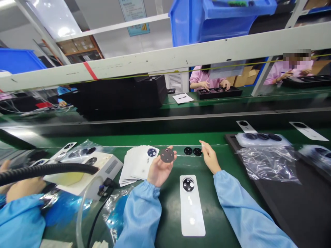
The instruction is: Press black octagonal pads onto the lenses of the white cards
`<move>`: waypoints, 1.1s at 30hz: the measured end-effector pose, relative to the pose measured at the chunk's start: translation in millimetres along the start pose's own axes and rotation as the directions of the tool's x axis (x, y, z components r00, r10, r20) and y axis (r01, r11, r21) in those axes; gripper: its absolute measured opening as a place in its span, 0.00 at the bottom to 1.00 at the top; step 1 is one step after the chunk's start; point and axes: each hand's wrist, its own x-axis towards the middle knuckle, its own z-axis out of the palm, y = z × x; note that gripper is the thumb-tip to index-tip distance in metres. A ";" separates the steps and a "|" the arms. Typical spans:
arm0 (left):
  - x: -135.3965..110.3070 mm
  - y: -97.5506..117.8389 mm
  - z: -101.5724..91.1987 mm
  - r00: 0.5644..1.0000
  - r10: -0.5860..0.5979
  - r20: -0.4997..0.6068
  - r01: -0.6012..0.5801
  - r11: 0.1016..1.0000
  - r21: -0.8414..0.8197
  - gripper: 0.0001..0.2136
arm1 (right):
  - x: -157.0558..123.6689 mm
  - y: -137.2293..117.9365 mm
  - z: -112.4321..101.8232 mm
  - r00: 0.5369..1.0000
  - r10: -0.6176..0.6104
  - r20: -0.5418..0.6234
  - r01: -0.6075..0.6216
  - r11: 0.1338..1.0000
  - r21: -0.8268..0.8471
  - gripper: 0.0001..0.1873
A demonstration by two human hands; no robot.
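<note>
My left hand point(159, 171) holds a round dark camera lens cover point(167, 155) with small holes, its flat face toward me. To the right, my right hand point(210, 157) is raised by two black discs with holes point(188, 151). Its thumb and index finger are close together; whether something small is between them I cannot make out. Below and between my hands lies a white phone back panel point(192, 213) with a round camera area at its upper end. Left of my left hand, a fanned stack of white back panels point(134, 164) rests on the green bench.
A black foam tray point(294, 203) at right carries bagged lens parts point(261, 139). At left are a white box-shaped device point(107, 168), a black hose point(49, 171), blue film point(64, 208) and a co-worker's sleeve point(22, 220). Other people work across the line.
</note>
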 end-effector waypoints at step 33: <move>-49.3 51.6 74.3 0.759 0.205 0.618 -0.053 0.965 -0.256 0.23 | -63.4 -237.3 -62.7 0.976 -0.217 -0.006 0.181 0.796 0.578 0.09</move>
